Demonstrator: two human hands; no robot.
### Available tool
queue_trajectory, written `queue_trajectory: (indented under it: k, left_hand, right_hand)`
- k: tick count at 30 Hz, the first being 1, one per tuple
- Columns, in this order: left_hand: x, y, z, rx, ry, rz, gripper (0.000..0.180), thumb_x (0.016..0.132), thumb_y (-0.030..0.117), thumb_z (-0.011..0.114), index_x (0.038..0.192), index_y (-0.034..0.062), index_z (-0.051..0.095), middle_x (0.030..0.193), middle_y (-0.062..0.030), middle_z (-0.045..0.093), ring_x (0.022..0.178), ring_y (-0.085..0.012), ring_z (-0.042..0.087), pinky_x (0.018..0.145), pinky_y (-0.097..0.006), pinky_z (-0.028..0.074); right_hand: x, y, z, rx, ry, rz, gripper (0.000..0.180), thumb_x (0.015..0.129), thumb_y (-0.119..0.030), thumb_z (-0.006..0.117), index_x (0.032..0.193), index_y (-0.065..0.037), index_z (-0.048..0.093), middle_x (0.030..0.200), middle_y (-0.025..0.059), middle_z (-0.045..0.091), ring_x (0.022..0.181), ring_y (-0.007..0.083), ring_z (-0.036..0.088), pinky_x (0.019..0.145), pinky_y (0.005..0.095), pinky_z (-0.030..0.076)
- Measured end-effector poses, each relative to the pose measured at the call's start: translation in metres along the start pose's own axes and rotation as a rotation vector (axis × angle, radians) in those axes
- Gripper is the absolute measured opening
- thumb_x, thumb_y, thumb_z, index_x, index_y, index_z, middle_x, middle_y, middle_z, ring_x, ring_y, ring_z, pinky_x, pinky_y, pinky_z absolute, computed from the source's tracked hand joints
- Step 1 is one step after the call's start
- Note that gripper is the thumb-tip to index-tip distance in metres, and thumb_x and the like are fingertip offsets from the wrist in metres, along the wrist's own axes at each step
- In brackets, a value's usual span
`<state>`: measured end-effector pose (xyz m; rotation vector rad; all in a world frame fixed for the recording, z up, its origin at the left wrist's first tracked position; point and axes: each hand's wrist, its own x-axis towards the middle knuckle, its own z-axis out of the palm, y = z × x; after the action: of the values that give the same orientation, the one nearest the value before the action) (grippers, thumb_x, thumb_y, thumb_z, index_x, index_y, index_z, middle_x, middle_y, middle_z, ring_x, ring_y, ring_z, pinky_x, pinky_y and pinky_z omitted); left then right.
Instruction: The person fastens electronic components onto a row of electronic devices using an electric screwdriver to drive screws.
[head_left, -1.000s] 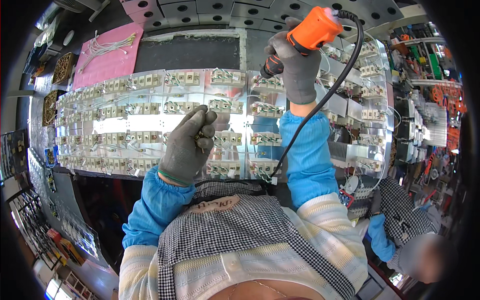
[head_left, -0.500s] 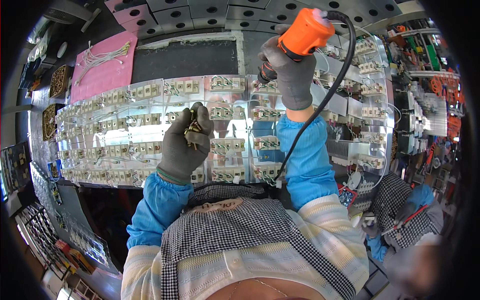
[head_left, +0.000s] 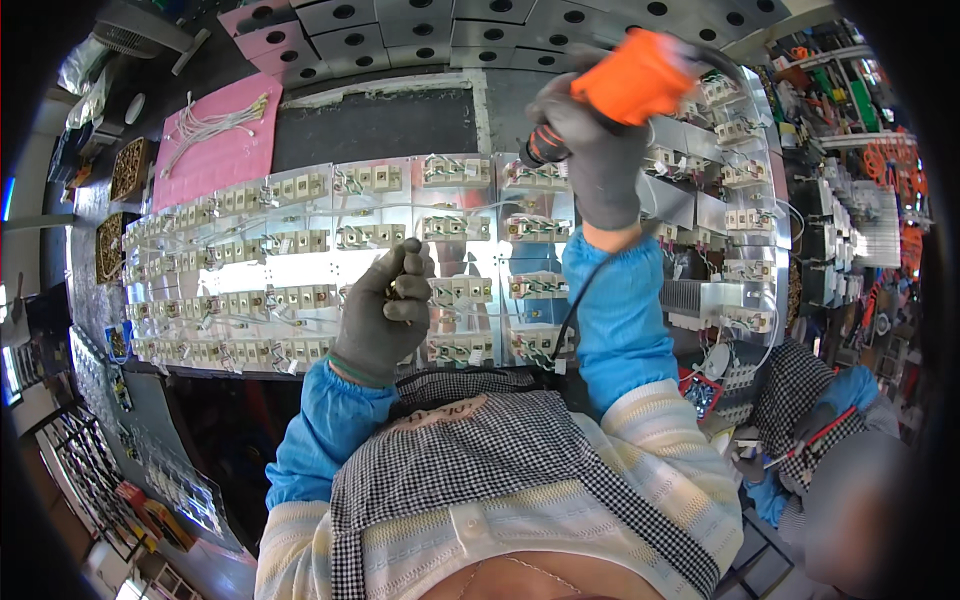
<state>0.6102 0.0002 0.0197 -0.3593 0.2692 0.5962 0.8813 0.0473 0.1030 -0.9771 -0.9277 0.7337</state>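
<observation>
My right hand (head_left: 605, 165), in a grey glove, grips an orange electric screwdriver (head_left: 635, 80) blurred by motion. Its dark nose (head_left: 546, 146) points down and left over the far rows of the panels. A black cord (head_left: 570, 318) trails from the tool past my forearm. My left hand (head_left: 385, 315), gloved alike, is curled with its palm up over the near middle of the panels; its fingers mostly hide the brass screws it holds. Beneath both hands lie shiny metal panels (head_left: 480, 258) carrying rows of cream terminal blocks (head_left: 455, 228) with green-and-white wires.
White cables lie on a pink sheet (head_left: 225, 140) at the far left, beside trays of small brass parts (head_left: 128, 170). Grey metal boxes (head_left: 415, 30) line the back. More wired panels and a finned heat sink (head_left: 695, 298) stand right. A co-worker's sleeve (head_left: 850, 388) shows lower right.
The screwdriver and my right hand have shifted slightly right and down. My left hand has moved a little down and right, and its fingers now cover the screws seen before.
</observation>
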Motion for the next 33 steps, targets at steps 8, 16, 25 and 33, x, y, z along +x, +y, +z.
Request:
queue_trajectory:
  k: [8, 16, 25, 33]
  left_hand:
    - [-0.006, -0.016, 0.006, 0.139, 0.128, 0.116, 0.027, 0.103, 0.016, 0.055, 0.126, 0.0036, 0.058, 0.113, -0.0087, 0.064, 0.095, -0.0177, 0.064, 0.078, -0.026, 0.060]
    - [0.007, -0.026, 0.015, 0.287, 0.163, 0.108, 0.030, 0.103, 0.018, 0.054, 0.130, 0.0032, 0.057, 0.110, -0.0093, 0.068, 0.104, -0.0217, 0.066, 0.080, -0.028, 0.061]
    - [0.014, -0.026, 0.009, 0.240, 0.170, -0.016, 0.025, 0.105, 0.019, 0.052, 0.125, 0.0058, 0.056, 0.092, -0.0013, 0.060, 0.068, -0.0058, 0.047, 0.048, -0.014, 0.039]
    - [0.014, -0.024, 0.009, 0.264, 0.209, 0.061, 0.024, 0.104, 0.018, 0.054, 0.125, 0.0081, 0.054, 0.097, -0.0004, 0.057, 0.070, -0.0051, 0.047, 0.050, -0.014, 0.040]
  right_hand:
    - [-0.015, -0.022, -0.065, -0.170, 0.320, -0.234, 0.055, 0.081, -0.006, 0.070, 0.131, 0.004, 0.050, 0.087, 0.0109, 0.067, 0.076, 0.0223, 0.067, 0.075, 0.0412, 0.058]
    - [-0.021, 0.007, -0.085, -0.082, 0.313, -0.194, 0.053, 0.073, 0.000, 0.076, 0.122, 0.000, 0.054, 0.082, 0.0025, 0.068, 0.068, 0.0102, 0.063, 0.063, 0.0254, 0.051]
    - [-0.011, 0.002, -0.073, -0.222, 0.210, -0.084, 0.038, 0.076, -0.006, 0.078, 0.110, -0.001, 0.060, 0.080, -0.0005, 0.068, 0.068, 0.0088, 0.062, 0.064, 0.0251, 0.051]
    - [0.012, 0.011, -0.067, -0.282, 0.175, 0.022, 0.037, 0.080, -0.013, 0.074, 0.112, -0.002, 0.059, 0.076, 0.0052, 0.066, 0.065, 0.0120, 0.063, 0.060, 0.0278, 0.051]
